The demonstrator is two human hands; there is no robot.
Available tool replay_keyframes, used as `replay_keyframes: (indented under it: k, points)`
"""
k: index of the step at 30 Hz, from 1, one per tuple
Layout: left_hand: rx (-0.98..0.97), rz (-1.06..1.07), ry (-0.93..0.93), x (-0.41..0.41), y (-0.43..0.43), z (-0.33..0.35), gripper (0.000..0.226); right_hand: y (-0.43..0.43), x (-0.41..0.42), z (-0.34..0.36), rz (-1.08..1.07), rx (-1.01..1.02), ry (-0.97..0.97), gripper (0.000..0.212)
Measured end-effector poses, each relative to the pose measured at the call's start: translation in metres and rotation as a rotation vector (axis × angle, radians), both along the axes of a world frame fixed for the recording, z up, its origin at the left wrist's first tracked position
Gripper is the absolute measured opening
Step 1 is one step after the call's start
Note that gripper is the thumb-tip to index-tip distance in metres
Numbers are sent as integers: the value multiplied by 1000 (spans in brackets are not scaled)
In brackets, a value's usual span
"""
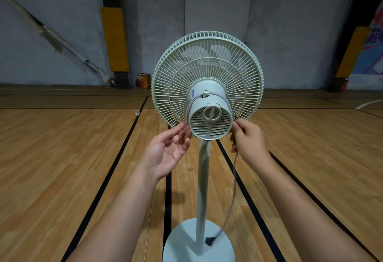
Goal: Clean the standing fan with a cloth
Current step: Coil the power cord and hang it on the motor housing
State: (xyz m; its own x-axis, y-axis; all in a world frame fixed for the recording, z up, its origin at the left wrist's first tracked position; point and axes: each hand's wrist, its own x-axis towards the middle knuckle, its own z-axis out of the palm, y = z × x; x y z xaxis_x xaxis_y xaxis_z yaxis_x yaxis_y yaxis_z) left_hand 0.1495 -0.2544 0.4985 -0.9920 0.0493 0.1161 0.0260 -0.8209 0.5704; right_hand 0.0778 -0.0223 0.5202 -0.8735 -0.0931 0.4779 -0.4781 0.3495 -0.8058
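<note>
We stand behind the standing fan (pixel 207 70), upright on the wooden floor (pixel 62 158), with its motor housing (pixel 210 122) directly before us. A cord (pixel 233 189) is looped round that housing. Just right of the housing, our right hand (pixel 248 141) pinches the cord, which hangs down to a plug (pixel 209 241) on the base (pixel 182 241) below. Just left of the housing, our left hand (pixel 167 149) lies palm-up with fingers relaxed. Whether its fingertips touch the loop we cannot quite tell. No cloth shows, so we judge the wiping has not begun and all of it remains.
</note>
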Motion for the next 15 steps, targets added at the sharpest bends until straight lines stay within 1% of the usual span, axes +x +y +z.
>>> replay_keyframes:
  k: [4, 9, 12, 14, 15]
  points:
    - [-157, 20, -27, -6, 9, -8, 28, -5, -1, -35, 59, -76, -83, 25]
    - [-445, 134, -103, -17, 22, -25, 19, -12, -1, -76, 158, 17, -189, 30]
    - [-699, 203, -123, -22, 31, -32, 19, -14, 3, -105, 219, 63, -277, 31]
    - [-925, 235, -92, -24, 37, -36, 20, -15, 9, -120, 268, 109, -362, 31]
    - [-1024, 235, -62, -24, 40, -38, 20, -16, 12, -124, 299, 96, -418, 31]
